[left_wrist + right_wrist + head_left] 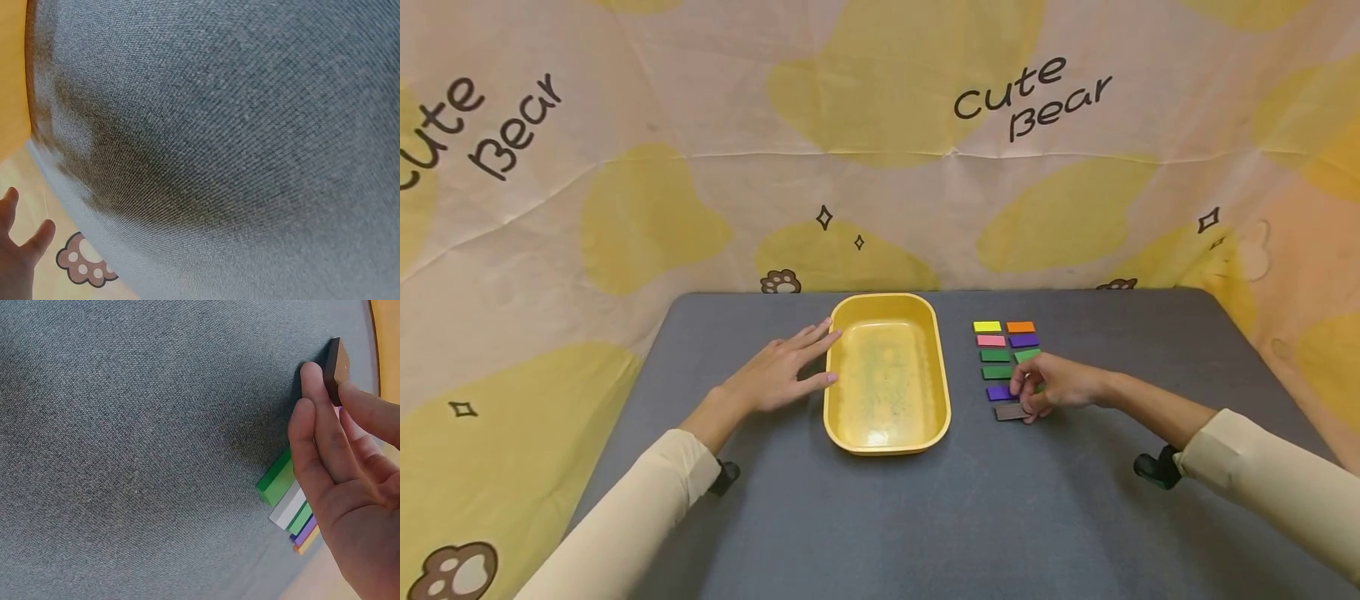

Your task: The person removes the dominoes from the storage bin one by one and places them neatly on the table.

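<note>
My right hand (1051, 383) pinches the right end of a flat brown block (1009, 412), the nearest of two columns of small coloured blocks. In the right wrist view, thumb and fingertips close about this brown block (339, 370). Just beyond it lies a purple block (999, 393), partly behind the fingers. A green block (275, 478) and a white block (288, 507) show under the hand in the right wrist view. My left hand (777, 368) has its fingers spread, with fingertips at the left rim of a yellow plastic basin (945, 392).
Farther back in the columns are yellow (987, 327), orange (1020, 327), pink (991, 341) and several green blocks (997, 372). All rest on a dark grey table (895, 525), right of the basin. A printed cloth (880, 192) hangs behind the table.
</note>
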Available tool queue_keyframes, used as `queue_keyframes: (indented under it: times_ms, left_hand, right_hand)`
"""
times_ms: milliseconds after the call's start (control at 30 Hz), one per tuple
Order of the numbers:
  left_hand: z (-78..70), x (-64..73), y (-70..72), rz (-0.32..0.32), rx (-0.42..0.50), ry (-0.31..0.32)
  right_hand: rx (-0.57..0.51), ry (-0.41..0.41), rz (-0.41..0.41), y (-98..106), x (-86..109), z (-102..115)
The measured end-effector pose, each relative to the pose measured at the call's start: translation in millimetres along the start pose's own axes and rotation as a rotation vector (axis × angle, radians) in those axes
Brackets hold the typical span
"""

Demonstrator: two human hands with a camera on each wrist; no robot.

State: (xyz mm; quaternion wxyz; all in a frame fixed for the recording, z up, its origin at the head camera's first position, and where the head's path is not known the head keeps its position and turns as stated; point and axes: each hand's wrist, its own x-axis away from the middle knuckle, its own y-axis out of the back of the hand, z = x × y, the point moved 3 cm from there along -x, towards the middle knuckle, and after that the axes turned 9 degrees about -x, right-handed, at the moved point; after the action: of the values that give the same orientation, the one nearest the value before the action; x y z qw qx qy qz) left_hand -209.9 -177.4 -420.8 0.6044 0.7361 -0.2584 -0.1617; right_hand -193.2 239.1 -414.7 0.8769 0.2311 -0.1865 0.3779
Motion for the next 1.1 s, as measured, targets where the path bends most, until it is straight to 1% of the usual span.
queue_keyframes:
  times_ms: [100, 367, 633, 833, 967, 1100]
  left_hand:
    - [-0.2, 0.6, 0.3, -0.001, 0.001, -0.001]
    - [-0.3, 0.6, 0.4, -0.004, -0.003, -0.009]
    - [-0.6, 1.1, 1.3, -0.007, 0.005, -0.009]
    - [-0.8, 0.5, 1.4, -0.007, -0.003, -0.01]
    - [-1.2, 0.6, 1.6, -0.008, -0.009, -0.015]
    - [-1.6, 1.0, 2.3, 0.003, -0.023, -0.011]
  right_hand:
    - [0.004, 0.012, 0.002, -1.1, -0.2, 0.1]
    - [0.014, -0.014, 0.007, -0.8, -0.8, -0.4]
    - [0.029, -0.001, -0.016, -0.3, 3.2, 1.9]
    - [0.026, 0.013, -0.017, 0.7, 7.4, 4.4]
    - [0.04, 0.037, -0.031, 7.7, 13.3, 8.9]
    - [0.067, 0.069, -0.099, 24.3, 23.2, 18.1]
